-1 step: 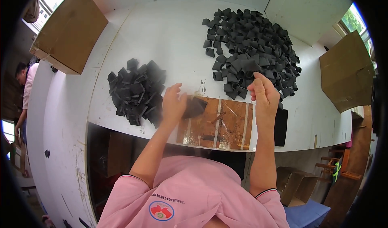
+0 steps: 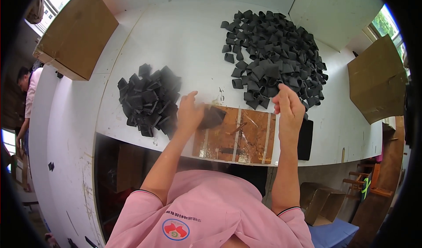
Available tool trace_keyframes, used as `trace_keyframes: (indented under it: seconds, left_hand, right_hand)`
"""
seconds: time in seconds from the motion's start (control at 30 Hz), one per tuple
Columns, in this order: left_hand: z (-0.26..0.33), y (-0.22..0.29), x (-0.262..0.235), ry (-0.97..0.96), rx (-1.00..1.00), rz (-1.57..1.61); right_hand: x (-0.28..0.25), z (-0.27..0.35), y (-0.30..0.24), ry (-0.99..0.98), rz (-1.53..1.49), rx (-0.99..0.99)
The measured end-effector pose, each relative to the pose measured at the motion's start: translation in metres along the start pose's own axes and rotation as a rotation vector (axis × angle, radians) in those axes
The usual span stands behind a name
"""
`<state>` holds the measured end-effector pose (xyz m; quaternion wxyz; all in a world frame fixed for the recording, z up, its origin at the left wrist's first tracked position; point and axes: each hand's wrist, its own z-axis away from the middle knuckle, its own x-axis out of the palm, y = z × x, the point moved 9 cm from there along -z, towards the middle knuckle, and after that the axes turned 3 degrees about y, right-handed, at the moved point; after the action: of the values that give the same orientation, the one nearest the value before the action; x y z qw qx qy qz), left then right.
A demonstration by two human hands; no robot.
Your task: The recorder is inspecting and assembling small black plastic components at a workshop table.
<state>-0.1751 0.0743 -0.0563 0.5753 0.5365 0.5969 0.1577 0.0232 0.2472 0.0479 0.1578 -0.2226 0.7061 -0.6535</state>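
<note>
My left hand (image 2: 190, 112), slightly blurred, is at the left edge of a brown board (image 2: 252, 136) with pale strips across it. Its thumb side is closed over a flat black piece (image 2: 214, 116) that sticks out to the right above the board. Left of that hand is a heap of flat black pieces (image 2: 147, 99). My right hand (image 2: 289, 103) is beyond the board's right edge, fingers curled in and nothing visible in them. Just past its fingertips spreads a large pile of black folded loops (image 2: 274, 50), with one squarish black piece (image 2: 271, 70) on its near part.
The white table (image 2: 189, 37) bears all this. A dark flat block (image 2: 305, 140) lies by my right forearm. Cardboard boxes stand at the far left (image 2: 81, 32) and the right (image 2: 376, 79); another carton (image 2: 323, 204) is below the table. A person in pink (image 2: 33, 92) is at the far left.
My right hand has drawn back slightly toward me, away from the squarish black piece on the loop pile. The left hand has hardly moved.
</note>
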Motion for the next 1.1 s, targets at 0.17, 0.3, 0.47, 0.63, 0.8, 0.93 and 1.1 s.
trace_keyframes:
  seconds: [0.17, 0.3, 0.47, 0.63, 0.8, 0.93, 1.1]
  left_hand:
    - [0.006, -0.031, 0.011, -0.173, -0.073, -0.330]
    - [0.020, -0.024, 0.013, -0.066, -0.058, -0.213]
    - [0.027, -0.033, 0.010, -0.048, -0.038, -0.198]
    - [0.026, -0.011, -0.038, 0.257, 0.024, -0.083]
    - [0.044, 0.016, -0.025, -0.030, -0.309, 0.518]
    - [0.086, 0.061, -0.012, -0.207, -0.318, 0.702]
    - [0.108, 0.068, 0.012, -0.475, -0.639, 1.122]
  right_hand:
    - [0.002, 0.040, 0.060, -0.089, 0.154, 0.185]
    - [-0.002, 0.079, 0.087, -0.143, 0.262, 0.287]
    - [0.025, 0.100, 0.100, -0.314, 0.262, 0.269]
    - [0.063, 0.108, 0.091, -0.442, 0.323, 0.246]
    - [0.074, 0.108, 0.084, -0.416, 0.199, 0.150]
    - [0.060, 0.100, 0.084, -0.315, 0.020, 0.065]
    - [0.047, 0.103, 0.064, -0.125, -0.072, 0.219]
